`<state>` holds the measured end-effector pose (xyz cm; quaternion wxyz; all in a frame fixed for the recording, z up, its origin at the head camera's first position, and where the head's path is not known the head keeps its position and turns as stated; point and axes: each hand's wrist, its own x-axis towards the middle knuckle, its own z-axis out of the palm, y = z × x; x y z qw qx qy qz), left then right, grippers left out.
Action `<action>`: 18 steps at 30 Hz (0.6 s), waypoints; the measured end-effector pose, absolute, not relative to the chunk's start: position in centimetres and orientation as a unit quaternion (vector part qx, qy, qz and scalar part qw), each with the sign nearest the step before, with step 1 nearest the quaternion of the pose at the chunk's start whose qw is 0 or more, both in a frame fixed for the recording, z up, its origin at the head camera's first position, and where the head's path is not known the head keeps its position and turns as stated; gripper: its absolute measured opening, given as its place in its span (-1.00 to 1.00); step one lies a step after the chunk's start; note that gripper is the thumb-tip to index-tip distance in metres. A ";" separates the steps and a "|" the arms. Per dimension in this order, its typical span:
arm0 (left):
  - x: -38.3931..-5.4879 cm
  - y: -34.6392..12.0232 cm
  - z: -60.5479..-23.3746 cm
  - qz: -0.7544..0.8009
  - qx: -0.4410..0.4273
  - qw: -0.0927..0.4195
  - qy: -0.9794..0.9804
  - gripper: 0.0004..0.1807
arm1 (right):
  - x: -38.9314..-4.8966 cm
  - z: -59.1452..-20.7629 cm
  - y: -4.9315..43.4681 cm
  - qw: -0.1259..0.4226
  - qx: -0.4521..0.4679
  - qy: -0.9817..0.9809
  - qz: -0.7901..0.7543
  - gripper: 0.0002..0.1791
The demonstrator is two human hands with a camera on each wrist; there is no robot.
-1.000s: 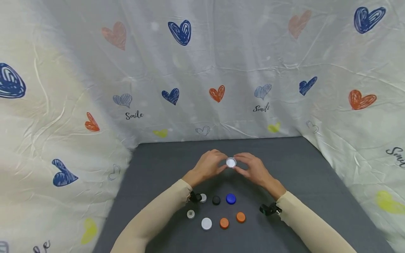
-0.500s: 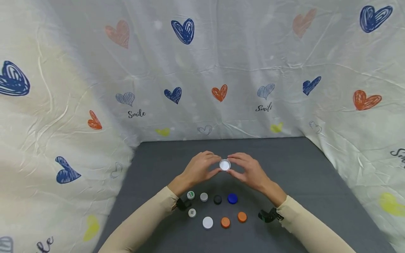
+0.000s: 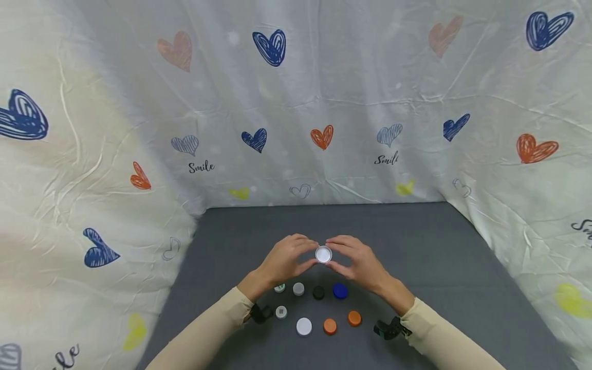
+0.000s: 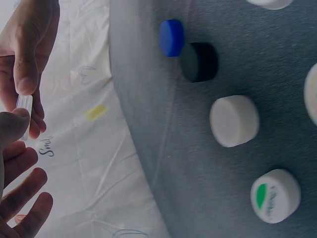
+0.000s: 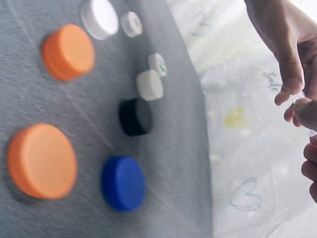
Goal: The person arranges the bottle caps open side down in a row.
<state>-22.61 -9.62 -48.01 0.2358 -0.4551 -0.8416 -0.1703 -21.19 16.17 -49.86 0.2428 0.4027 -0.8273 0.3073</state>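
A small round white cap (image 3: 324, 254) with a pale rim is held upright above the table, its round face toward the head camera. My left hand (image 3: 288, 259) pinches its left side between thumb and fingers. On the opposite side, my right hand (image 3: 357, 261) pinches it in the same way. The left wrist view catches the cap (image 4: 24, 110) edge-on, looking translucent, with the right hand (image 4: 30, 42) above and the left hand (image 4: 22, 198) below. In the right wrist view, fingers cover most of it.
Nearer the body lie several bottle caps: one with a green mark (image 4: 275, 196), a white one (image 3: 298, 289), a black one (image 3: 318, 292), a blue one (image 3: 340, 291), a small white one (image 3: 281, 312), a large white one (image 3: 303, 327) and two orange ones (image 3: 330, 326). Heart-printed cloth surrounds the grey table (image 3: 398, 226).
Both hands have carried the pinched cap to the left and closer to the body. The caps lying on the table keep their places.
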 end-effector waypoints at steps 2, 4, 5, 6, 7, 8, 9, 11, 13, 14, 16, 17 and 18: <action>-22.4 -9.8 -48.4 -0.171 -0.456 0.231 -0.842 -0.58 | -21.0 -50.2 16.0 0.241 0.406 -0.826 0.307 -0.45; -22.3 -9.9 -48.6 -0.173 -0.457 0.227 -0.842 -0.58 | -20.9 -50.4 15.9 0.239 0.408 -0.826 0.307 -0.46; -22.3 -9.9 -48.7 -0.173 -0.456 0.227 -0.843 -0.58 | -20.9 -50.5 15.9 0.239 0.408 -0.826 0.307 -0.46; -22.3 -10.0 -48.8 -0.173 -0.455 0.228 -0.843 -0.58 | -20.9 -50.5 15.9 0.238 0.408 -0.826 0.308 -0.47; -22.2 -10.0 -48.8 -0.171 -0.454 0.230 -0.844 -0.57 | -20.9 -50.5 15.8 0.239 0.408 -0.825 0.308 -0.47; -22.3 -10.0 -48.9 -0.169 -0.452 0.233 -0.844 -0.57 | -20.9 -50.4 15.8 0.238 0.407 -0.826 0.309 -0.47; -22.3 -10.0 -48.9 -0.167 -0.452 0.241 -0.843 -0.56 | -20.9 -50.4 15.8 0.238 0.407 -0.826 0.310 -0.47; -22.3 -10.1 -48.9 -0.160 -0.450 0.259 -0.840 -0.55 | -20.9 -50.2 15.8 0.238 0.404 -0.827 0.310 -0.48; -22.2 -10.1 -48.7 -0.150 -0.455 0.284 -0.831 -0.52 | -20.9 -50.0 15.8 0.235 0.400 -0.829 0.313 -0.49; -22.2 -10.1 -48.7 -0.146 -0.458 0.298 -0.825 -0.51 | -20.8 -49.9 15.8 0.231 0.396 -0.831 0.314 -0.50; -22.1 -10.1 -48.6 -0.141 -0.467 0.320 -0.812 -0.51 | -20.7 -49.8 15.7 0.227 0.391 -0.833 0.320 -0.52; -22.0 -10.0 -48.5 -0.140 -0.472 0.329 -0.806 -0.52 | -20.7 -49.8 15.7 0.225 0.390 -0.832 0.326 -0.53; -22.0 -10.0 -48.5 -0.143 -0.477 0.338 -0.799 -0.52 | -20.7 -49.8 15.6 0.222 0.389 -0.830 0.332 -0.54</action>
